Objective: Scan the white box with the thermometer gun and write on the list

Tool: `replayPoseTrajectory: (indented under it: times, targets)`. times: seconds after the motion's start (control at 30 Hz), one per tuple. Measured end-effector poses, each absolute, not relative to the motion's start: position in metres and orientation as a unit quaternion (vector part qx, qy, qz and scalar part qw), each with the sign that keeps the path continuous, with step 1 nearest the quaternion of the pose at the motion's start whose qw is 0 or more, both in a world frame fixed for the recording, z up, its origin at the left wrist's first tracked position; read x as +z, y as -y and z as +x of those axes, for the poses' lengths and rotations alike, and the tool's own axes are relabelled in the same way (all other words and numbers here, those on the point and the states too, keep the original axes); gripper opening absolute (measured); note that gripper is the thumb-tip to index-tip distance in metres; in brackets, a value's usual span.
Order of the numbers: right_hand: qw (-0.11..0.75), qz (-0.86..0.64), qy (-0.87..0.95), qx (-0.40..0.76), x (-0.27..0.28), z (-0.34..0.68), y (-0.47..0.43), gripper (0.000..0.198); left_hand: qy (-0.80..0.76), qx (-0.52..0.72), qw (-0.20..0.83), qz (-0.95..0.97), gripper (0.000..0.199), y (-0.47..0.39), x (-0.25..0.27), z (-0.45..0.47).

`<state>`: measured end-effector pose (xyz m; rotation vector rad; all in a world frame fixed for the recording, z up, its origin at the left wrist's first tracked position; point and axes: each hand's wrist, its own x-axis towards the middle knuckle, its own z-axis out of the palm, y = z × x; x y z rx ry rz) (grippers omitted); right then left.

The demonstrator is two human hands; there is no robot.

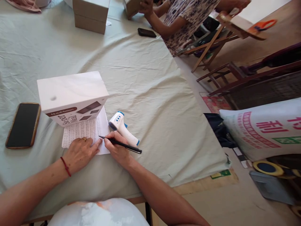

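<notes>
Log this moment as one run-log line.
left hand: resting on written sheet | right hand: holding black pen, tip over sheet | nearby: white box, handheld thermometer, phone at left

Bracelet (65,166): a thin, dark-red cord round my left wrist, with one thicker stretch whose detail is too small to make out.
Ring (84,138): a gold-coloured band on one of my left fingers (95,147).
Forearms (155,188): both bare as far as I can see them.
Top (98,213): pale grey-white, rounded in outline, clouded with whiter patches and smudged orange along its upper edge.
</notes>
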<state>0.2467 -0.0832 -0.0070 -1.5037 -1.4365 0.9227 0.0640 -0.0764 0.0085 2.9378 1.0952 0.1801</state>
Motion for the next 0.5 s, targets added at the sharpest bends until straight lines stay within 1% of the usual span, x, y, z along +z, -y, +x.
replayPoseTrajectory:
  times: [0.13,0.27,0.5]
  targets:
    - [0.422,-0.589,0.587,0.361,-0.0060,0.2465,0.0832,0.009,-0.351,0.042,-0.007,0.935,0.027,0.0762,0.0089,0.0644]
    - [0.423,-0.581,0.600,0.351,-0.0067,0.2466,0.0828,0.010,-0.345,0.052,-0.013,0.937,0.028,0.0765,0.0076,0.0641]
    - [0.471,-0.548,0.621,0.302,-0.0137,0.2469,0.0828,0.012,-0.352,0.045,-0.011,0.935,0.029,0.0769,0.0094,0.0646]
